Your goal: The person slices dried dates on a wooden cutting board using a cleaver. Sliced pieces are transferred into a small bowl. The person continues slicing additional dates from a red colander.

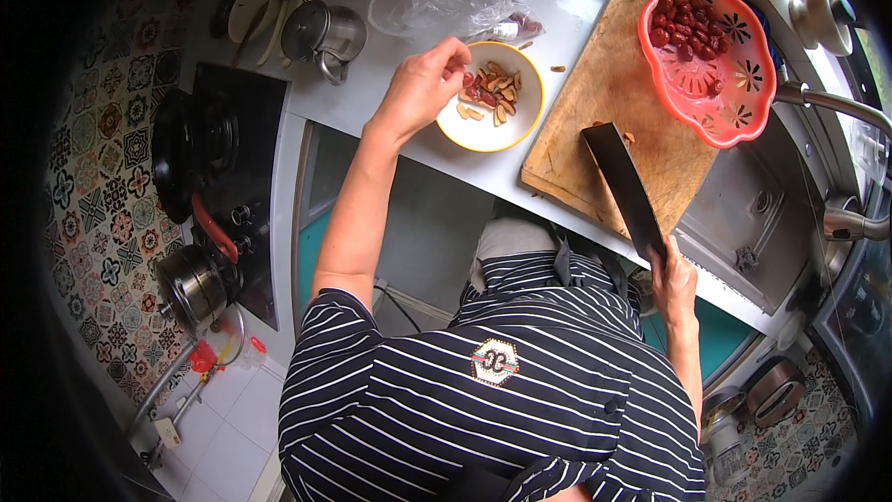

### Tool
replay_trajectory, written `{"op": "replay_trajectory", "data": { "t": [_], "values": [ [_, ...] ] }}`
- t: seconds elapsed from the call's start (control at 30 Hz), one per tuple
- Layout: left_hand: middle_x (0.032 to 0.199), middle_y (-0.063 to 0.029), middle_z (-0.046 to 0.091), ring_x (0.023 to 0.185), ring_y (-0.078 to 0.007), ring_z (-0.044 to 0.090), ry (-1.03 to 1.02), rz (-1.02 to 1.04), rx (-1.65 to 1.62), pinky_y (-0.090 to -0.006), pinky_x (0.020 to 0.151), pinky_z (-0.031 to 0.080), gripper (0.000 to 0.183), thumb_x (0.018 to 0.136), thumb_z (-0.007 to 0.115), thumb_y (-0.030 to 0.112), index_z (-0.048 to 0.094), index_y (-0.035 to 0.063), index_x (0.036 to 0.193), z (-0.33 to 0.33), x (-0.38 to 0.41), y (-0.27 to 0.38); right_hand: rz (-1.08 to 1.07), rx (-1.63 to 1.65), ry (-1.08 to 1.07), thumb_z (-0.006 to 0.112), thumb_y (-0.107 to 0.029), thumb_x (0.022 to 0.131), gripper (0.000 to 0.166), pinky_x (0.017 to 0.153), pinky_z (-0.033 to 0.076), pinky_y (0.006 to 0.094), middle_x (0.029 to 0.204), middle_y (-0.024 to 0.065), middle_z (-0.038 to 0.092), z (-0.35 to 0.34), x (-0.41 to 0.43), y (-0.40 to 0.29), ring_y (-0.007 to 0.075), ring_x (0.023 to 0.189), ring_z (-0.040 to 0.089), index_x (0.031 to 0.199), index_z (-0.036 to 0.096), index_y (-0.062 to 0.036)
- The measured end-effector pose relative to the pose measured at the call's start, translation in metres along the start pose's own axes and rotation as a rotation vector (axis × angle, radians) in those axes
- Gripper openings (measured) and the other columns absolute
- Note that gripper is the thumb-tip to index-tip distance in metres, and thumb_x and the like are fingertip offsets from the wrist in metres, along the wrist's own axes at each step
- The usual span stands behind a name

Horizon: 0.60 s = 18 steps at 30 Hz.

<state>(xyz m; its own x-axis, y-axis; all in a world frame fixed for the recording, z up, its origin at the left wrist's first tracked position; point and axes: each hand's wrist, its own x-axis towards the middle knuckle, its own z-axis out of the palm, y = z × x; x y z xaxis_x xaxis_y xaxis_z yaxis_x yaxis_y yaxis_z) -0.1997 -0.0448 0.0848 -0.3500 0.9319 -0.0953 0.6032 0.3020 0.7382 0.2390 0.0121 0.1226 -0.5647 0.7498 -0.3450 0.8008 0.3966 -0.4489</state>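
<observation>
My left hand (421, 84) is over the left rim of a white bowl with a yellow edge (463, 132). Its fingertips pinch a small red date piece (468, 79). Inside the bowl lie red date pieces (481, 95) and several pale-brown slices (502, 111). My right hand (673, 282) grips a cleaver (624, 181) by its handle, the dark blade angled across a wooden cutting board (578, 146). Small brown bits (629, 137) lie beside the blade. A pink colander (704, 108) with whole red dates (686, 21) overlaps the board's far right part.
A clear plastic bag (439, 3) lies behind the bowl, near a metal pot (324, 31). The sink (739, 223) and faucet (836, 101) are on the right. At left are a black stove top (258, 125) and a steel saucepan (188, 286).
</observation>
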Motion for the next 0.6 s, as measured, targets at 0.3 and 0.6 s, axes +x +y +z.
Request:
{"op": "replay_trajectory", "data": {
  "t": [0.3, 0.6],
  "values": [
    [0.094, -0.0086, 0.059, 0.090, -0.0254, 0.061, 0.088, 0.575, 0.197, -0.0350, 0.074, 0.054, 0.024, 0.076, 0.061, 0.003, 0.059, 0.0053, 0.100, 0.134, -0.043, 0.070, 0.062, 0.025, 0.032, 0.065, -0.007, 0.089, 0.018, 0.061, 0.051, 0.0422, 0.078, 0.0201, 0.065, 0.000, 0.002, -0.004, 0.0397, 0.071, 0.065, 0.106, 0.060, -0.0040],
    [0.103, -0.0099, 0.065, 0.097, -0.0249, 0.065, 0.083, 0.617, 0.097, -0.0310, 0.081, 0.056, 0.026, 0.073, 0.062, 0.002, 0.065, 0.0027, 0.099, 0.166, -0.050, 0.048, -0.015, 0.017, 0.074, 0.063, -0.002, 0.089, 0.021, 0.063, 0.051, 0.0415, 0.083, 0.0202, 0.065, -0.010, -0.006, -0.010, 0.0410, 0.077, 0.065, 0.109, 0.059, -0.0045]
  ]
}}
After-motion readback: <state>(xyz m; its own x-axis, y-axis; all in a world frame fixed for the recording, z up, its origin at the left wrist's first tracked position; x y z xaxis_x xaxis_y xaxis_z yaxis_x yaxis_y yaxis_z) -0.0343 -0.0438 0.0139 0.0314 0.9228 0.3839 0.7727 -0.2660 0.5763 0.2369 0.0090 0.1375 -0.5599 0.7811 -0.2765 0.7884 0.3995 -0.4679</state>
